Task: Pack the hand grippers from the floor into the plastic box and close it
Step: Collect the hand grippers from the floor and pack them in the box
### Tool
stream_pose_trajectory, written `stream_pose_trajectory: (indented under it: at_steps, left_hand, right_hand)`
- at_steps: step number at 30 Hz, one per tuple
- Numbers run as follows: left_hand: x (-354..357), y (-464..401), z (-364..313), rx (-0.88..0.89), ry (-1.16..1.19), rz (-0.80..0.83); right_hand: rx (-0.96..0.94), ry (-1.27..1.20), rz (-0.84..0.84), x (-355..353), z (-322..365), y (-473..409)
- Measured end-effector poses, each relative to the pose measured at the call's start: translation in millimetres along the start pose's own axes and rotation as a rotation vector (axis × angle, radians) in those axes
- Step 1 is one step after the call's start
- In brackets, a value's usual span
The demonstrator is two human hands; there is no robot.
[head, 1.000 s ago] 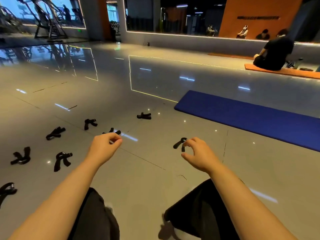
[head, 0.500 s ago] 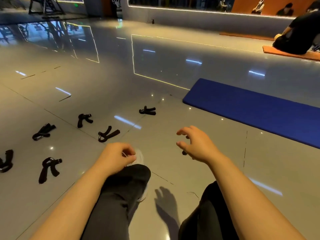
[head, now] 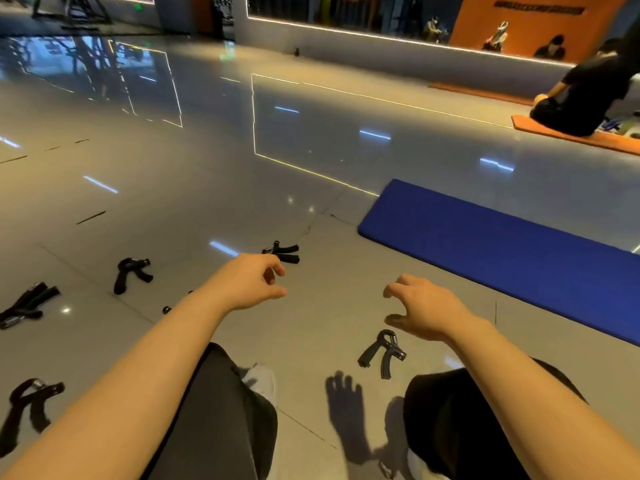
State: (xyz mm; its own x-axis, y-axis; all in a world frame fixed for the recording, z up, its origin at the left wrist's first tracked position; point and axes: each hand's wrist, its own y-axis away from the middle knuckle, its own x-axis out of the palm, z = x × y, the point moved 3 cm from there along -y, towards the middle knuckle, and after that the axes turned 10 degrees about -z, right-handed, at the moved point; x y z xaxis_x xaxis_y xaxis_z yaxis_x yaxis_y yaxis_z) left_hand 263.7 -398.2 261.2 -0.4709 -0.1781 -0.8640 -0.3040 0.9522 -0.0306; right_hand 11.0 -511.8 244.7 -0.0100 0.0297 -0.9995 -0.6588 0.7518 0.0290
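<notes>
Polished floor, matt grips, soft mats

I see the floor (head: 311,150) as smooth, glossy tile, mirroring the ceiling lights and wall strips. The gripper (head: 382,351) nearest my right hand looks like matt black plastic with a faint sheen on its curved top; the other grippers (head: 131,271) read equally dull black. The blue mat (head: 519,251) looks matt and padded. My trousers (head: 225,420) are dark, matt cloth.
</notes>
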Motion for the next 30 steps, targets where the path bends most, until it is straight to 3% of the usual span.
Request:
stream_pose_trajectory:
  at_steps: [6, 9, 14, 19, 22, 26, 30]
  left_hand:
    - [49.5, -91.7, -10.7, 0.163, -0.289, 0.301]
    - [69.2, -132.9, -10.6, 0.226, -0.390, 0.368]
    - [104.4, -181.9, -21.4, 0.312, -0.301, 0.486]
    - [171.5, -188.8, -27.6, 0.340, -0.337, 0.908]
    - [184.7, -207.1, -30.4, 0.282, -0.246, 0.923]
    - [188.4, -240.1, -31.4, 0.114, 0.019, 0.780]
    - [203.8, -244.1, -21.2, 0.101, -0.089, 0.909]
  right_hand:
    - [0.219, -0.068, 0.125, 69.7, -44.1, -66.5]
    - [0.334, -0.105, 0.169, 124.2, -56.1, -82.7]
    - [0.558, -0.157, 0.382, 239.9, -57.1, -69.4]
    - [0.680, -0.312, 0.414, 301.6, -72.0, -78.0]
    - [0.727, -0.312, 0.348, 324.9, -91.7, -88.6]
    - [0.697, -0.265, 0.281, 346.7, -104.7, -95.7]
    - [0.679, -0.195, 0.227, 363.7, -92.6, -107.4]
